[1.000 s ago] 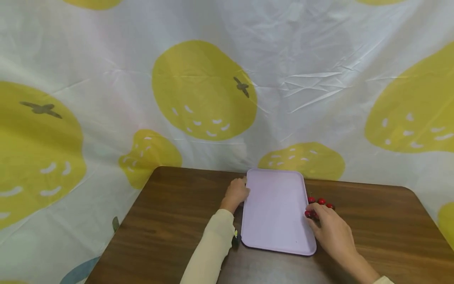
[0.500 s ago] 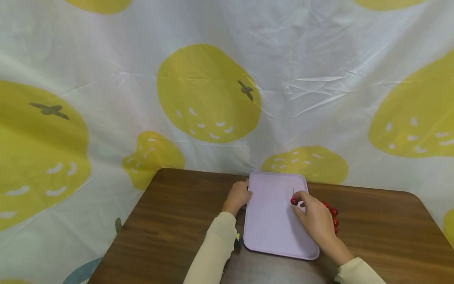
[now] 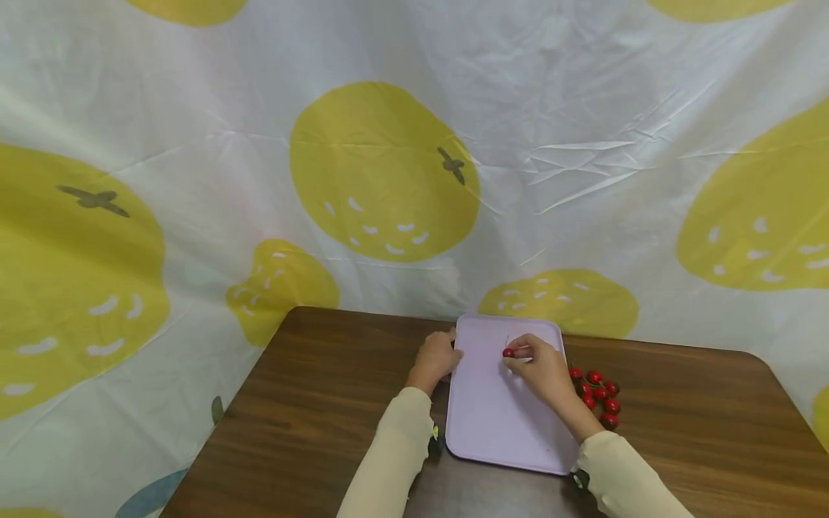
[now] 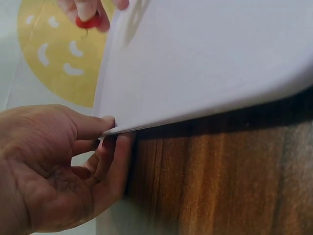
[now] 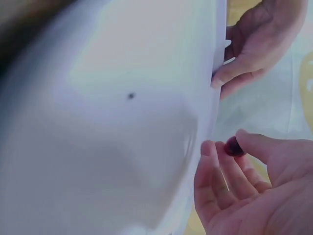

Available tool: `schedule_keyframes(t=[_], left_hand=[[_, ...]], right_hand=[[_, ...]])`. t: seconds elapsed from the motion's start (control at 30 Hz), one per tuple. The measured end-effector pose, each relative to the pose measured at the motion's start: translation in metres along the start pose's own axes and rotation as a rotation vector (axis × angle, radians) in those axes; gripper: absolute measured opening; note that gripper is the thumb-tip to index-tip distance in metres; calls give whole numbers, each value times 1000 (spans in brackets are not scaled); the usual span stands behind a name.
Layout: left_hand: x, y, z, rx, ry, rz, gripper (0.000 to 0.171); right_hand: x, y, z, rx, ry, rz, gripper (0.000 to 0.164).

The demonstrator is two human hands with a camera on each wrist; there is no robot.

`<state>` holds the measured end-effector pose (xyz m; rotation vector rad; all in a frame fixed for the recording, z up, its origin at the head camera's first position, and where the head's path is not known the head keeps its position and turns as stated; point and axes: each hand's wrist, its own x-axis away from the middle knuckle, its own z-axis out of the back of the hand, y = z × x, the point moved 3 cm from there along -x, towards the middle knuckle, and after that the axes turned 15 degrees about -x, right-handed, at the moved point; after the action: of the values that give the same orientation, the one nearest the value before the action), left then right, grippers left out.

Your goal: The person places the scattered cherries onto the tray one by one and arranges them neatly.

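Note:
A pale purple tray point(image 3: 492, 417) lies lengthwise on the wooden table. My left hand point(image 3: 435, 358) grips its left rim near the far corner; in the left wrist view the thumb lies on top of the rim and the fingers curl beneath. Over the tray's far half, my right hand point(image 3: 539, 368) pinches one red cherry point(image 3: 508, 353) between thumb and fingers, its thin stem pointing up. The right wrist view shows that cherry point(image 5: 235, 146) dark red at the thumb tip. Several more red cherries point(image 3: 600, 393) sit in a cluster on the table, just right of the tray.
The dark brown table point(image 3: 350, 403) runs back to a white curtain point(image 3: 583, 101) printed with large yellow fruit. A small dark speck point(image 5: 130, 96) shows on the tray surface. Both forearms in cream sleeves point(image 3: 388, 453) reach in from the near edge.
My right hand has picked a cherry from the cluster and carried it left over the tray, uncovering the other cherries. The left hand has stayed on the tray's rim.

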<state>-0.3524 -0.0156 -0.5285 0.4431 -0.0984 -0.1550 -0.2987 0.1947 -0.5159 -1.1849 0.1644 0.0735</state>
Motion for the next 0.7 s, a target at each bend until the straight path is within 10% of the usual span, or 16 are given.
schedule_keyframes(t=[0.7], left_hand=[[1,-1,0,3,-1,39,57]], right_hand=[[-58,16,-32,182,14,-147,21]])
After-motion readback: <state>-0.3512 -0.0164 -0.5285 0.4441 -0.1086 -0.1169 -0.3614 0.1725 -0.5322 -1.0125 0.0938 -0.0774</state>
